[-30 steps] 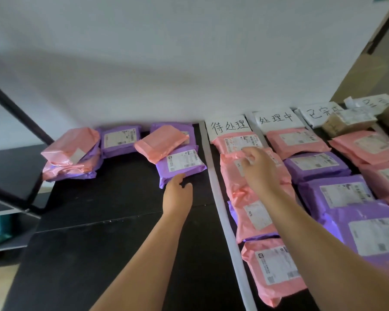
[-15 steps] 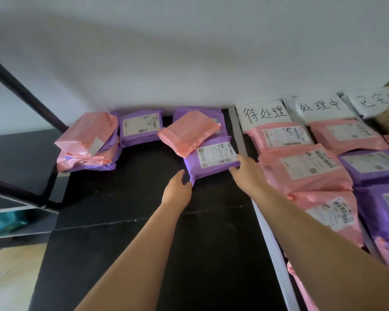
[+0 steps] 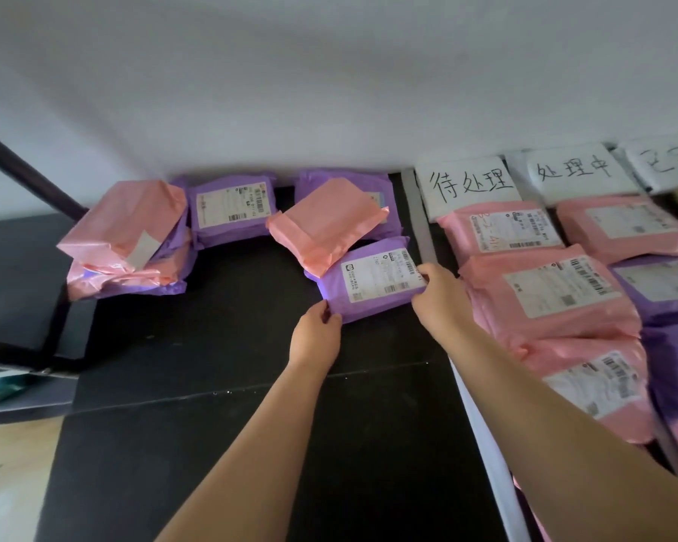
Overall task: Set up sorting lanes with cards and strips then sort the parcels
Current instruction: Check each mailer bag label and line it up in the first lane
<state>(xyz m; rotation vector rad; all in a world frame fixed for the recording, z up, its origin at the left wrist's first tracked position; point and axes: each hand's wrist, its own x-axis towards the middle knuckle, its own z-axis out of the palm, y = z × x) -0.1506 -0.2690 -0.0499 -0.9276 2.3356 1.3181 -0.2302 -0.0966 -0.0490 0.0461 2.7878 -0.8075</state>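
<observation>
Black counter point(image 3: 212, 385) against a white wall point(image 3: 329, 91). Purple parcel point(image 3: 372, 279) lies mid-counter, its 11 o'clock corner hidden under a pink parcel point(image 3: 325, 224). Left hand point(image 3: 316, 338) pinches its 7 o'clock corner. Right hand point(image 3: 441, 299) grips its 3 o'clock edge, fingertips hidden beneath. White strip point(image 3: 419, 221) runs just at its 3 o'clock. Third card point(image 3: 666, 162) at 2 o'clock is cut off by the frame edge. Label print unreadable.
</observation>
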